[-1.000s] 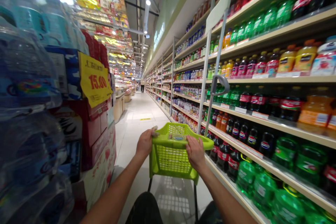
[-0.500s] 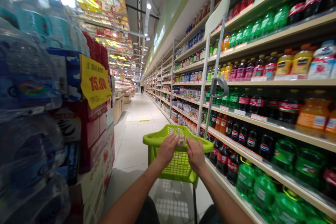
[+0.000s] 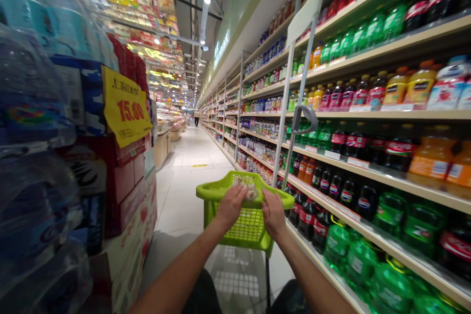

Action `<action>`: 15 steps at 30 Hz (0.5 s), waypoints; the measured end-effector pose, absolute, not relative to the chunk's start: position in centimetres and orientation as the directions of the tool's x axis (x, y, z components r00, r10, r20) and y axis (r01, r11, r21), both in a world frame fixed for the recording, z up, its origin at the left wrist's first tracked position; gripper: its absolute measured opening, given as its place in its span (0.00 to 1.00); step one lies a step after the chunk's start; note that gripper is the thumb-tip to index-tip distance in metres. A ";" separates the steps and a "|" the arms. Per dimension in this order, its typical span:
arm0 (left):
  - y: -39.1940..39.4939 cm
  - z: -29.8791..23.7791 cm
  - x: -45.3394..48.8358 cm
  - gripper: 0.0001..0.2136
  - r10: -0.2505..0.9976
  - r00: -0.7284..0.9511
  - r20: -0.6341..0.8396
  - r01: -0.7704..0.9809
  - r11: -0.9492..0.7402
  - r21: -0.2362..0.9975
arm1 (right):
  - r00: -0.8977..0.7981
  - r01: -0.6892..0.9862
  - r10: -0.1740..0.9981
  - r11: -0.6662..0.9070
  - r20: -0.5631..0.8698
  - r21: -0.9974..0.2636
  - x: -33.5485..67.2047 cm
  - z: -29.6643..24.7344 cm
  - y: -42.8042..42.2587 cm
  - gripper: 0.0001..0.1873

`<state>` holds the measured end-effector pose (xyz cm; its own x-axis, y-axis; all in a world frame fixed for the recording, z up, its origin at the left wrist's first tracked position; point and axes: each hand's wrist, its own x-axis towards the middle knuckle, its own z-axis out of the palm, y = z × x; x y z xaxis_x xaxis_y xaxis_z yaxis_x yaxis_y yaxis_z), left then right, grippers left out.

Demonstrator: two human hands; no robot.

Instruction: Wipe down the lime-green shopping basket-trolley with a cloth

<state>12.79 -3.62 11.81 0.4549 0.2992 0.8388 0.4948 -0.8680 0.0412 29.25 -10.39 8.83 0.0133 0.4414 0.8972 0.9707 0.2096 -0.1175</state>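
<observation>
A bright green shopping cart (image 3: 239,228) with a mesh basket stands right in front of me. My left hand (image 3: 232,202) is closed over its near rim, fingers curled forward. A little to the right, my right hand (image 3: 273,210) grips the same rim. Between the two hands, inside the basket, shows a small pale bundle in clear plastic (image 3: 250,191); I cannot make out what it is, nor whether the left fingertips touch it.
Drink shelves (image 3: 368,167) line the right side, with a ladder (image 3: 294,93) leaning against them. Stacked bottles and cartons with a yellow price sign (image 3: 127,107) rise close on the left. A tiled aisle (image 3: 187,157) runs ahead to a distant person (image 3: 196,117).
The cart and both hands sit slightly further left and the view has shifted a little. The pale bundle shows more clearly beside the left hand. Both hands keep their hold.
</observation>
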 end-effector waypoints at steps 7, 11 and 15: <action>-3.3 11.5 12.7 0.15 0.327 0.400 0.856 0.529 -0.845 0.076 | 0.080 0.971 0.411 0.172 0.908 -0.164 28.8 8.9 -10.4 0.22; -5.4 11.3 15.5 0.15 0.218 0.545 0.810 0.437 -0.898 -0.052 | 0.078 0.974 0.399 0.167 0.914 -0.156 29.2 8.8 -10.5 0.22; -3.0 11.2 11.6 0.15 0.314 0.447 0.838 0.511 -0.858 0.049 | 0.049 0.981 0.411 0.153 0.910 -0.122 30.0 8.6 -10.8 0.22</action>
<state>11.55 -2.99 11.24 0.4468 0.3140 0.8377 0.5111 -0.8581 0.0491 29.95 -10.79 8.56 0.0489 0.4115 0.9101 0.9806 0.1533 -0.1220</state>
